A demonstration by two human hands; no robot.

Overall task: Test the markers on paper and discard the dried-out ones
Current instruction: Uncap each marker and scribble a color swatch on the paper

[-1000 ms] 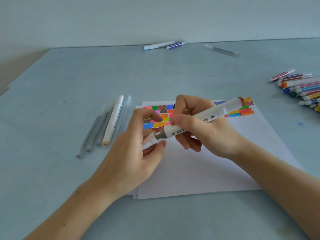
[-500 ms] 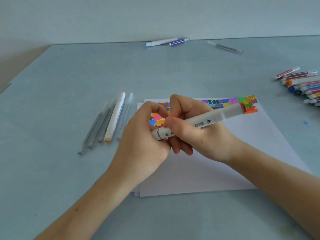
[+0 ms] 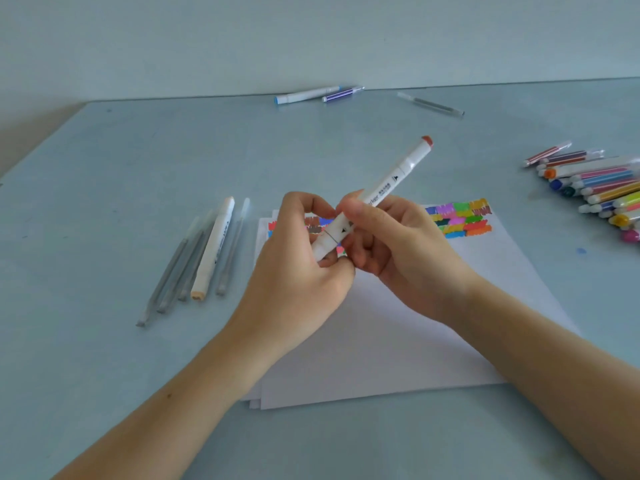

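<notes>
Both hands hold one white double-ended marker point(image 3: 384, 188) with a brown end cap, tilted up to the right above the paper point(image 3: 398, 341). My left hand point(image 3: 298, 271) grips the marker's lower capped end between thumb and fingers. My right hand point(image 3: 391, 251) pinches the barrel just above it. The paper's top edge carries rows of coloured test scribbles point(image 3: 460, 220), partly hidden behind my hands.
Left of the paper lies a white marker point(image 3: 213, 251) among several grey pens point(image 3: 173, 275). A heap of coloured markers point(image 3: 602, 188) lies at the right edge. At the table's back lie a blue-capped marker point(image 3: 304, 95), a purple pen point(image 3: 341, 94) and a grey pen point(image 3: 429, 104).
The cap in my left hand went back onto the marker's grey tip. The marker then tilted up steeply, its brown end rising away from the paper.
</notes>
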